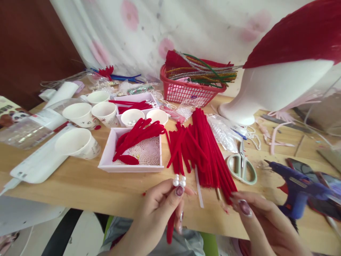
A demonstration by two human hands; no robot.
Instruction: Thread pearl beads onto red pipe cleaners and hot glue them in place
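The left hand [157,211] is positioned over the near edge of the desk [117,199]; its grip is clamped on a short red chenille stem [170,229], which projects below the fingers. A cluster of white pearl beads [179,180] sits above the left thumb tip. The right hand [269,222] is located at the lower end of a bundle of long red chenille stems [207,153]; its thumb and forefinger are close together, but whether this grip clamps a stem cannot be told. Scissors [250,172] lie right of the bundle, near a blue glue gun [291,181]. A pearl-filled white tray [130,169] stands left of the bundle, carrying looped red stems [135,137].
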